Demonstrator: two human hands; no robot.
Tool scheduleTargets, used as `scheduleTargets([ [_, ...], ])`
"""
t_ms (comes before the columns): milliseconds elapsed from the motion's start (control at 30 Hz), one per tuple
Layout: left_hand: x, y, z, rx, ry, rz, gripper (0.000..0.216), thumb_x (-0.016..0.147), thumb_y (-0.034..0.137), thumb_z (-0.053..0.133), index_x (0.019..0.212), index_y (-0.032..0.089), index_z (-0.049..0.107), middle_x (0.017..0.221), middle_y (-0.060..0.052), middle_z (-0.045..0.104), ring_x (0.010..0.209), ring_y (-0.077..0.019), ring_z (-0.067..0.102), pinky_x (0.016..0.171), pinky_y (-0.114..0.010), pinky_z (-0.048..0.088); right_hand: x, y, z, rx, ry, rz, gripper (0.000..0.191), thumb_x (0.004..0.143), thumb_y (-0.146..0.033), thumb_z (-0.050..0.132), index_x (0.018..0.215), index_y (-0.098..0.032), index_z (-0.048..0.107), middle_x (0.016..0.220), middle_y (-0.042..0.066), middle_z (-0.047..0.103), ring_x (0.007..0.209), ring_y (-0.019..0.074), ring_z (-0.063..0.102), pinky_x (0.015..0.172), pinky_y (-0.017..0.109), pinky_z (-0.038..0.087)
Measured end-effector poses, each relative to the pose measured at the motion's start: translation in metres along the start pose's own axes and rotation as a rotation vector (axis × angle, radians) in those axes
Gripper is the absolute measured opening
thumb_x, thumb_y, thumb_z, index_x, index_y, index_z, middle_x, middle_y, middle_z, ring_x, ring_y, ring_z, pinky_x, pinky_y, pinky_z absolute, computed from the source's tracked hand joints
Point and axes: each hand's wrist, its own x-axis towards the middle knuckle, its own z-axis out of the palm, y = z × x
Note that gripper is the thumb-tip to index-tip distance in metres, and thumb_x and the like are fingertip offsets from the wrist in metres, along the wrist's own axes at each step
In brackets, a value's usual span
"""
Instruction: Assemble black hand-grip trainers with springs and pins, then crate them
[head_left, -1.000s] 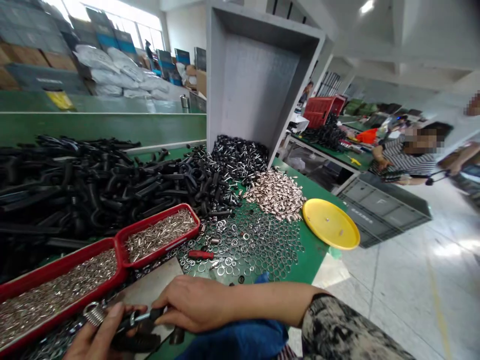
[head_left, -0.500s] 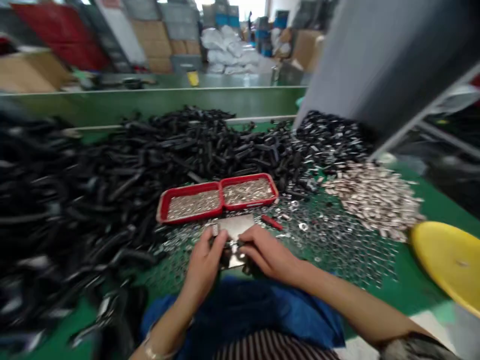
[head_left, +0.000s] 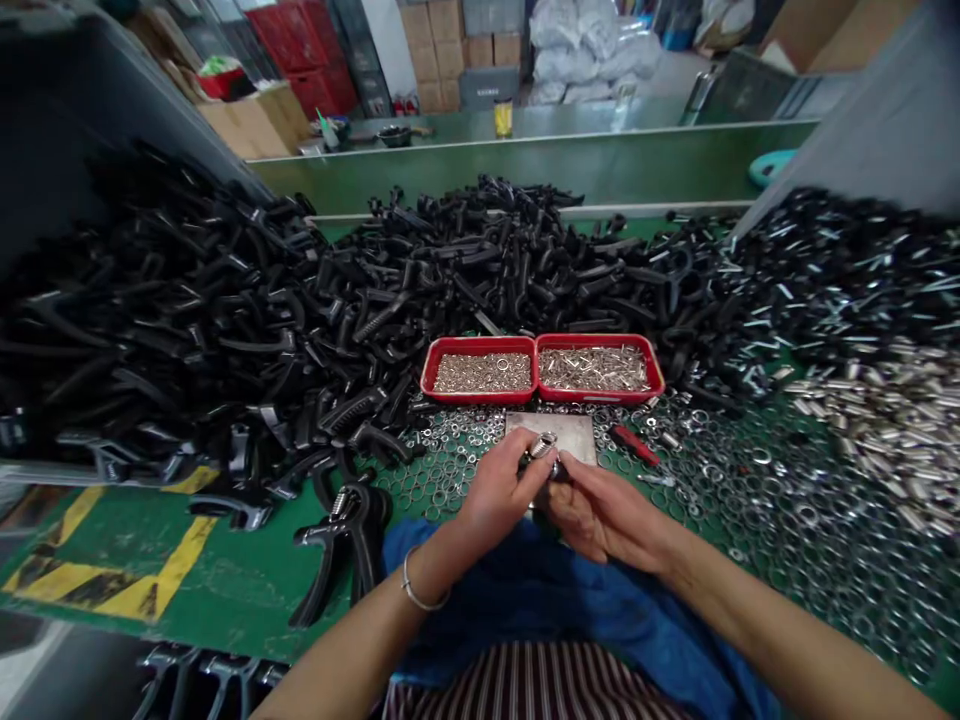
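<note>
My left hand is closed around a coil spring, whose shiny end sticks up between thumb and fingers. Against it, the fingers of my right hand pinch a small dark part, mostly hidden, whose kind I cannot make out. Both hands meet over a flat metal plate near the table's front edge. Just beyond the plate stand two red trays, the left tray full of tiny metal pieces and the right tray full of small pins. A red-handled tool lies right of the plate.
Black clamp-like handles are heaped across the back and left. Metal rings spread over the right side, beside a pile of silvery cylinders. One clamp with a spring lies at front left. Behind runs a green ledge.
The view has swung left, bringing the yellow-striped table corner into sight and dropping the yellow dish. Both hands stay together at the plate, with the right hand turned more palm-up.
</note>
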Motion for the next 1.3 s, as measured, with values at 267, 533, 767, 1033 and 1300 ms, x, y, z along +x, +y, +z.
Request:
scheduleTargets([
  [267, -0.003, 0.001, 0.008, -0.156, 0.039, -0.114, 0.024, 0.098, 0.039, 0.047, 0.084, 0.021, 0.052, 0.078, 0.001, 0.054, 0.074, -0.0146, 0.051, 0.069, -0.026, 0.04, -0.007, 0.003, -0.006, -0.629, 0.243, -0.16, 0.049, 0.087, -0.07, 0.051, 0.085, -0.021, 0.052, 0.068, 0.001, 0.062, 0.047, 0.0105, 0.05, 0.042, 0.022, 0.034],
  [533, -0.008, 0.002, 0.012, -0.185, 0.058, -0.111, 0.023, 0.1, 0.04, 0.043, 0.094, 0.02, 0.054, 0.087, -0.003, 0.056, 0.084, -0.0174, 0.054, 0.08, -0.03, 0.044, -0.014, 0.002, -0.004, -0.814, 0.287, -0.205, 0.053, 0.086, -0.074, 0.047, 0.082, -0.021, 0.054, 0.073, 0.005, 0.065, 0.055, 0.0142, 0.056, 0.051, 0.025, 0.042],
  [767, -0.014, 0.006, 0.015, -0.154, 0.072, 0.13, 0.014, 0.099, 0.029, 0.048, 0.092, 0.019, 0.054, 0.098, -0.005, 0.056, 0.096, -0.0172, 0.054, 0.09, -0.031, 0.044, -0.015, 0.012, -0.004, -0.602, -0.012, -0.001, 0.071, 0.095, -0.071, 0.008, 0.08, -0.02, 0.056, 0.053, 0.001, 0.056, 0.038, 0.0131, 0.044, 0.044, 0.027, 0.038],
  [1033, -0.022, 0.003, 0.021, -0.104, 0.167, 0.041, 0.014, 0.099, 0.029, 0.045, 0.091, 0.02, 0.053, 0.094, -0.005, 0.056, 0.091, -0.0175, 0.054, 0.087, -0.031, 0.045, -0.015, 0.014, -0.004, -0.69, 0.034, -0.129, 0.054, 0.102, -0.059, 0.02, 0.09, -0.021, 0.057, 0.059, -0.001, 0.059, 0.043, 0.0129, 0.046, 0.047, 0.025, 0.038],
  [1300, -0.004, 0.013, 0.009, 0.229, 0.03, 0.042, 0.014, 0.098, 0.028, 0.045, 0.094, 0.018, 0.054, 0.097, -0.006, 0.057, 0.086, -0.0179, 0.057, 0.079, -0.03, 0.047, -0.019, 0.015, -0.007, -0.97, 0.189, -0.185, 0.043, 0.103, -0.049, 0.032, 0.084, -0.021, 0.058, 0.071, 0.002, 0.066, 0.07, 0.0178, 0.063, 0.074, 0.031, 0.047],
])
